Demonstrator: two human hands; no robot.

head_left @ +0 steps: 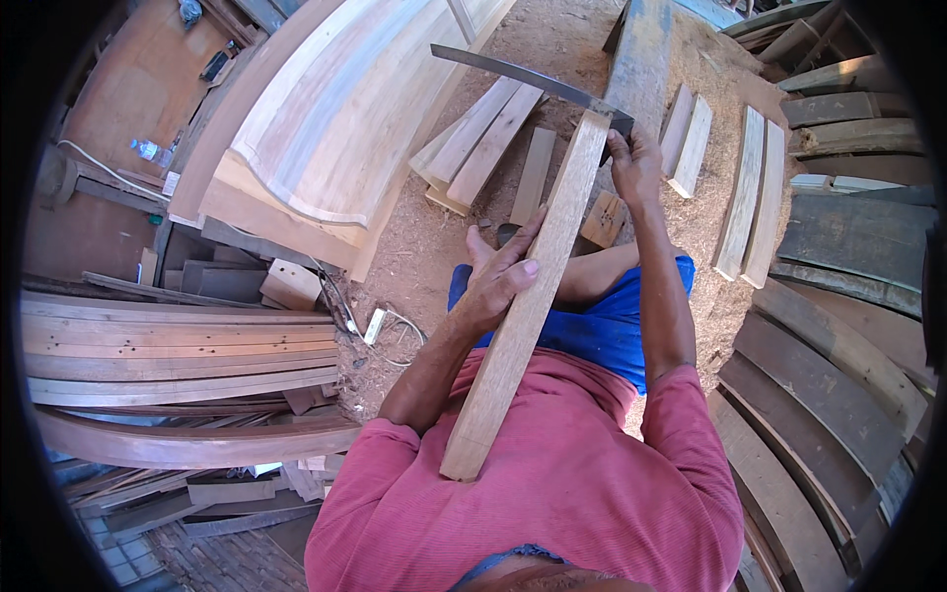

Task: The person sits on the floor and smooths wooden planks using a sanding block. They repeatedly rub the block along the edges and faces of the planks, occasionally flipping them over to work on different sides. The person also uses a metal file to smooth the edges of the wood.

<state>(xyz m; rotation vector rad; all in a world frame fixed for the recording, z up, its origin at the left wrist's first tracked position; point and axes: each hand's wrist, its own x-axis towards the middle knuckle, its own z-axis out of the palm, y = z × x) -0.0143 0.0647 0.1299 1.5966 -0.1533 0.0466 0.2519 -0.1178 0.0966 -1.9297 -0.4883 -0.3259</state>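
Note:
A long, pale wooden batten (528,326) slants from my chest up and away over my lap. My left hand (503,281) is wrapped round its middle, thumb on the near face. At the far end of the batten, my right hand (634,163) grips the dark stock of a try square (523,74) against the wood. The square's long metal blade crosses the batten's end and sticks out to the left. My fingers partly hide the stock.
Several cut boards (488,143) lie on the sawdust-covered floor ahead, with two longer strips (750,192) at the right. A large curved wooden panel (345,118) stands front left. Stacked curved planks (178,345) line the left, more boards (829,375) the right. A white cable (402,321) lies left of me.

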